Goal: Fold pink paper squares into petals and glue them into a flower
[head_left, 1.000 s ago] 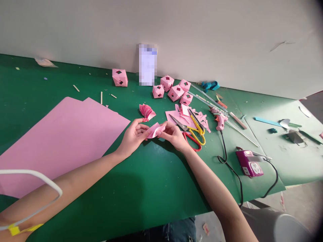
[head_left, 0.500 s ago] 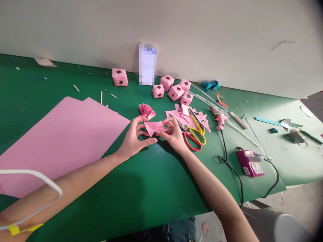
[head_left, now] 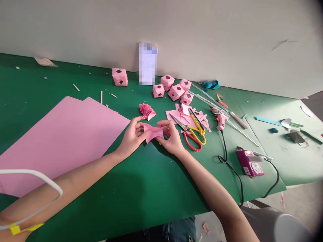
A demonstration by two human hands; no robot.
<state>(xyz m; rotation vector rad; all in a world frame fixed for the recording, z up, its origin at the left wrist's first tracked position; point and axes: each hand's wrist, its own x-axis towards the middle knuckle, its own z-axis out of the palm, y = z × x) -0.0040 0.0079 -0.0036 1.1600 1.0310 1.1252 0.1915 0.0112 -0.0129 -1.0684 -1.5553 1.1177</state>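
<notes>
Above the green worktop [head_left: 161, 188], near its middle, a small folded pink paper [head_left: 153, 132] is held between both hands, the left hand [head_left: 135, 137] pinching its left end with thumb and fingers, the right hand [head_left: 171, 137] gripping its right end between curled fingers and thumb. Just beyond lies a fanned pink stack [head_left: 147, 112], with scissors [head_left: 191, 134] and pink paper scraps [head_left: 179, 116] to the right.

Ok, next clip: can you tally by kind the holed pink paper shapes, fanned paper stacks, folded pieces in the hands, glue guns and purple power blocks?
Holed pink paper shapes: 6
Fanned paper stack: 1
Folded piece in the hands: 1
Glue gun: 1
Purple power block: 1
Total: 10
</notes>
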